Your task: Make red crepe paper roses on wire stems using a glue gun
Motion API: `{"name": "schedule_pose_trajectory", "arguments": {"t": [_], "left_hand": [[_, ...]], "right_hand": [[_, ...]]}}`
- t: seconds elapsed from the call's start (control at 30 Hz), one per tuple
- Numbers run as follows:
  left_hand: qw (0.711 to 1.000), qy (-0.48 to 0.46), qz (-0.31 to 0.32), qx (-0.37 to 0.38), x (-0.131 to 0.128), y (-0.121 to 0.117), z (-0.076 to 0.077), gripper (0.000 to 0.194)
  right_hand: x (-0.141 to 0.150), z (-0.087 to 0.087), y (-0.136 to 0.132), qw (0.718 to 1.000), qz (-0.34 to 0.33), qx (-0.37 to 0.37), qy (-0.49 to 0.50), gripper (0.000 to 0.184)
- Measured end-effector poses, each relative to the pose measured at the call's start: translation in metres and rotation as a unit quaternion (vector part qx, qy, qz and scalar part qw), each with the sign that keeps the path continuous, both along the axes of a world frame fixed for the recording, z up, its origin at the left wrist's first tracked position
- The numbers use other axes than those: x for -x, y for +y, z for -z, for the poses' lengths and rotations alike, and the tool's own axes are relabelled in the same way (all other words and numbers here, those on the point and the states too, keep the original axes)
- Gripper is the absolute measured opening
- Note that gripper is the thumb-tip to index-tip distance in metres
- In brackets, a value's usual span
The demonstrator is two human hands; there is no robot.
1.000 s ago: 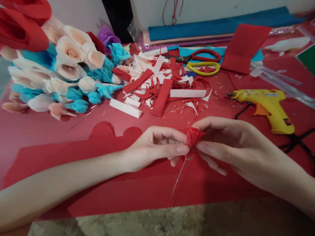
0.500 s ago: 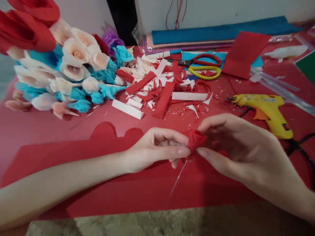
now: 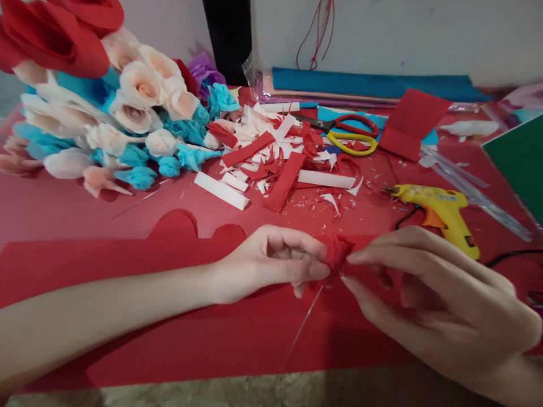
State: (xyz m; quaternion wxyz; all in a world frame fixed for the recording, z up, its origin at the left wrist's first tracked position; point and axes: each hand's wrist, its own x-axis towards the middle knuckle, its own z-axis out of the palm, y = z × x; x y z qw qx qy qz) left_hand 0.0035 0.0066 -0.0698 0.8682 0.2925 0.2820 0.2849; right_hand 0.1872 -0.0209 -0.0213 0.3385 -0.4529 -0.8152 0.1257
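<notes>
A small red crepe-paper rose point(image 3: 338, 251) on a thin wire stem point(image 3: 306, 319) is pinched between the thumb and fingers of my left hand point(image 3: 275, 260). The wire slants down toward the table's near edge. My right hand point(image 3: 432, 294) is at the flower's right side, thumb and forefinger at its petal edge with a small gap between their tips. Its other fingers are curled and partly hidden. Beneath both hands lies a wide sheet of red crepe paper point(image 3: 178, 339), and two rounded red paper pieces point(image 3: 176, 225) show beyond my left forearm.
A yellow glue gun point(image 3: 436, 206) lies beyond my right hand, its cord trailing. Scissors point(image 3: 354, 135) rest by paper scraps point(image 3: 271, 152). Finished paper flowers point(image 3: 139, 85) crowd the back left. Folded blue paper point(image 3: 373, 83) lies along the wall, and a green board point(image 3: 520, 164) at right.
My right hand has shifted down and right, its thumb and forefinger closing in at the petal edge. My left hand keeps hold of the rose. The whole view has shifted slightly.
</notes>
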Motion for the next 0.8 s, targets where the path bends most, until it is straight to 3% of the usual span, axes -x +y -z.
{"name": "schedule_pose_trajectory", "arguments": {"t": [0.1,0.27,0.8], "left_hand": [[1.0,0.008,0.004,0.008,0.0,0.0,0.0,0.01],[1.0,0.025,0.01,0.003,-0.001,0.001,-0.005,0.005],[0.992,0.109,0.036,-0.043,-0.003,0.001,-0.01,0.007]], "right_hand": [[0.001,-0.002,0.002,0.999,-0.014,-0.04,-0.01,0.011],[0.003,-0.001,0.001,0.999,-0.003,-0.038,-0.023,0.007],[0.004,0.0,0.0,0.993,-0.034,-0.098,-0.062,0.007]]}}
